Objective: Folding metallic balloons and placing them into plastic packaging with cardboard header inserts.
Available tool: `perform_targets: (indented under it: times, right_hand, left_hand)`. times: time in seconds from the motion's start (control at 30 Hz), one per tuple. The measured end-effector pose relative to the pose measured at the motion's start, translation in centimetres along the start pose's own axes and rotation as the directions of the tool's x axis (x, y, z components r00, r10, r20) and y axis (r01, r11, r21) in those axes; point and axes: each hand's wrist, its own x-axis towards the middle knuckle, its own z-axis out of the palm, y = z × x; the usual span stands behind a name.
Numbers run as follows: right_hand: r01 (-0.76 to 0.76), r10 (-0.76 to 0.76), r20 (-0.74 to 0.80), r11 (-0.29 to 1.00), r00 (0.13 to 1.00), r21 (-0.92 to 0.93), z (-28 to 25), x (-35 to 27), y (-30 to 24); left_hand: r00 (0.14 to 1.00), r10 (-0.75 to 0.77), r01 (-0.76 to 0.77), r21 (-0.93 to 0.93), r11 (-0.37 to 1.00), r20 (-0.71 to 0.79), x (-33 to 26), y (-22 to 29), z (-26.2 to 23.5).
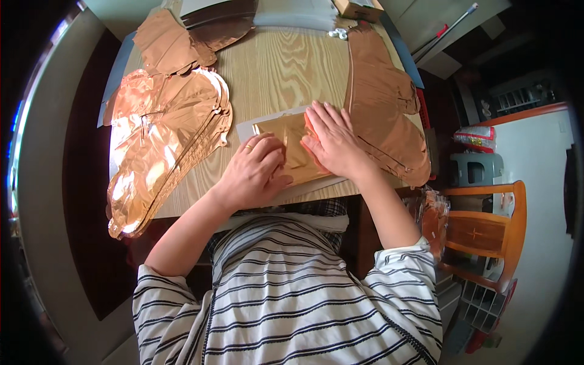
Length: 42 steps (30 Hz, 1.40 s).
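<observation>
A folded piece of gold foil [295, 152], flat and roughly rectangular, lies on a pale sheet [246, 129] near the table's front edge. My left hand [258, 163] is curled over the foil's left part, its fingers bent in and closed at the edge; the fingertips are partly hidden. Stretched flat, my right hand [334, 141] presses on the foil's right part with fingers extended. A bright orange-copper edge shows beneath its fingers. Large copper foil balloons [176, 112], uninflated and stacked, lie left of my hands. More flat copper foil balloons [384, 91] lie on the right.
On the wooden table [283, 67], clear plastic sheets [295, 13] lie at the far edge. A cardboard box [360, 10] and small white pieces [338, 33] are at the far right. A wooden chair [517, 228] and a clear bag of copper foil [434, 220] stand right.
</observation>
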Motion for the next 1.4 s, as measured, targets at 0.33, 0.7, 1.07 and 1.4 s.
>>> perform_targets:
  times: [0.33, 0.7, 1.07, 1.4]
  right_hand:
    - [-0.017, 0.019, 0.070, 0.999, 0.997, -0.039, 1.3, -0.7, 0.4]
    - [-0.229, 0.231, 0.092, 0.973, 0.969, -0.040, 1.4, 1.2, -0.8]
    - [-0.236, 0.231, 0.081, 0.971, 0.969, 0.047, 1.1, 1.3, -0.2]
    - [-0.116, 0.136, -0.028, 0.923, 0.990, 0.367, -3.5, 2.2, 0.0]
  left_hand:
    - [0.948, -0.317, 0.313, 0.307, 0.899, -0.039, -0.2, 1.8, 3.3]
    - [0.944, -0.302, 0.245, 0.327, 0.913, 0.135, 1.6, -3.2, 0.5]
    - [0.966, -0.259, 0.239, 0.327, 0.914, 0.018, 3.4, -2.2, 3.5]
    - [0.944, -0.329, 0.302, 0.304, 0.904, 0.039, 2.9, -0.5, 2.9]
